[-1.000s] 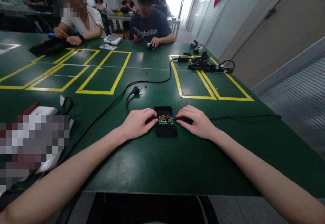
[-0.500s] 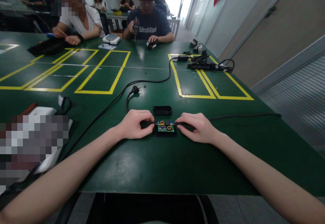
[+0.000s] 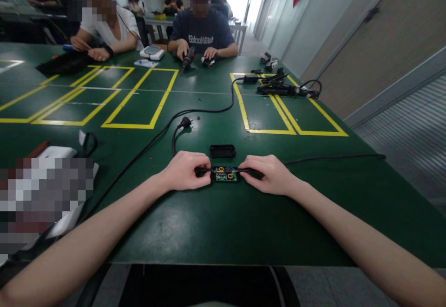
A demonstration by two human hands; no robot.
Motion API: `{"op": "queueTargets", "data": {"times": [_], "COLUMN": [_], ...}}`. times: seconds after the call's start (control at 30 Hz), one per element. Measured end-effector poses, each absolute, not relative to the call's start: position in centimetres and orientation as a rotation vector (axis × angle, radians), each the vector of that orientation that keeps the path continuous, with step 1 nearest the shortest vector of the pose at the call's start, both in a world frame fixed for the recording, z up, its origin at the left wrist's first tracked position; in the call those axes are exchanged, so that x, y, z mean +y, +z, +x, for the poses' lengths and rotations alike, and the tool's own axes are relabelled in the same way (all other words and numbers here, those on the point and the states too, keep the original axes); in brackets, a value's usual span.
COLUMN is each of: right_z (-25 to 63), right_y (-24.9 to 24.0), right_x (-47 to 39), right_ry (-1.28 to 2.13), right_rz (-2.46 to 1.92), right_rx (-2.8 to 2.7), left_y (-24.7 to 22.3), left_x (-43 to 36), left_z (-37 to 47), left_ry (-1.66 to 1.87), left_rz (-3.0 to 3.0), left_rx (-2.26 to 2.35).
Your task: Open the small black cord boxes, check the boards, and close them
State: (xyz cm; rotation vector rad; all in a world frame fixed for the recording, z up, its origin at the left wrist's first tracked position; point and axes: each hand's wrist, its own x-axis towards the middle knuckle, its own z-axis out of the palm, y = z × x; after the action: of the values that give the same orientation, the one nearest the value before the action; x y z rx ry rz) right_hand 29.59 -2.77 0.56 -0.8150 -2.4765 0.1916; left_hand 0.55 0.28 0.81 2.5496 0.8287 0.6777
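Observation:
A green circuit board (image 3: pixel 226 175) with copper-wound coils sits in a small black housing (image 3: pixel 226 181) on the table. My left hand (image 3: pixel 190 171) is closed on the black cable (image 3: pixel 203 171) that enters the housing's left end. On the other side, my right hand (image 3: pixel 267 173) pinches the cable (image 3: pixel 251 172) at the right end, where blue and other coloured wires meet the board. Just behind the housing lies a matching black cover (image 3: pixel 223 151), its hollow side up. Fingertips of both hands touch or nearly touch the housing ends.
A black power plug (image 3: pixel 185 122) lies beyond my left hand, and a long cable (image 3: pixel 195 111) crosses the table. Bundled black adapters and cables (image 3: pixel 285 88) lie at the back right. Across the table a co-worker (image 3: pixel 204 33) holds a power drill (image 3: pixel 188 59). Yellow tape (image 3: pixel 128 126) marks the tabletop.
The circuit board has shifted slightly left and sits lower in the housing, with the cable ends closer in line. Across the table, the co-worker's drill has tipped down towards the tabletop.

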Motion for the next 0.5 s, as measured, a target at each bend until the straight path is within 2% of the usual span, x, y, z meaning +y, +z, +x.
{"op": "queueTargets", "data": {"times": [0.23,0.5], "right_z": [29.47,29.80], "right_y": [0.22,0.42], "right_x": [-2.42,-2.17], "right_ry": [0.239,0.283], "right_rz": [-0.872,-0.748], "right_rx": [-2.424,-2.437], "left_y": [0.52,0.67], "left_x": [0.41,0.39], "left_z": [0.41,0.46], "left_ry": [0.684,0.747], "left_rz": [2.554,2.544], "left_rx": [0.942,0.768]}}
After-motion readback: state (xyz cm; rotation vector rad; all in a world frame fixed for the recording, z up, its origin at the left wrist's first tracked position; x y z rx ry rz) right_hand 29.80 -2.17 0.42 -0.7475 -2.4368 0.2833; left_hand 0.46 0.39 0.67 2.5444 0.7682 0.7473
